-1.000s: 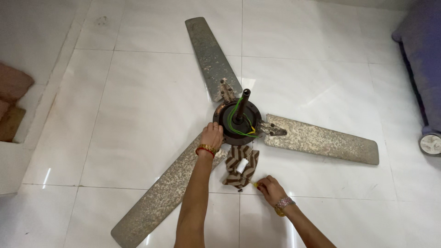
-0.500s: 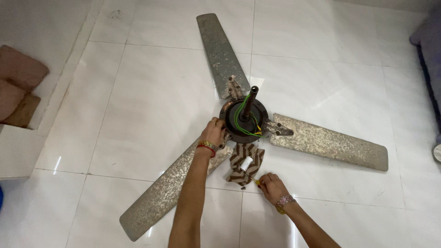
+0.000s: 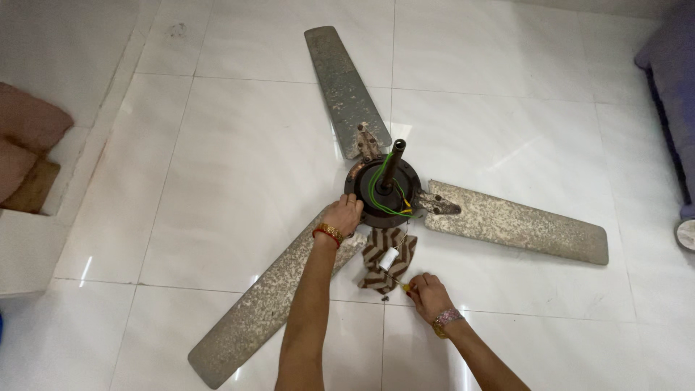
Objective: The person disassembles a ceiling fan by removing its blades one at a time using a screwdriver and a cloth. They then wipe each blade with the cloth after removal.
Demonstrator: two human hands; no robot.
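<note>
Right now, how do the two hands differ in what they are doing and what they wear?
The left hand rests on the rim of the fan motor; the right hand lies lower, by the striped cloth, pinching a small yellow-tipped tool. The left wrist wears red and gold bangles; the right wears a lighter, beaded-looking band. Both reach toward the ceiling fan on the white floor.

Glossy white floor tiles (image 3: pixel 217 166) fill the view, thin grey grout lines crossing them, and soft light glints off the polish in small bright patches near the bottom. At the left edge sits a brown cushion (image 3: pixel 29 137) beside a pale raised ledge (image 3: pixel 22 246). Over on the right, a bluish-purple piece of furniture (image 3: pixel 670 94) pokes in (mostly cut off by the frame).
</note>
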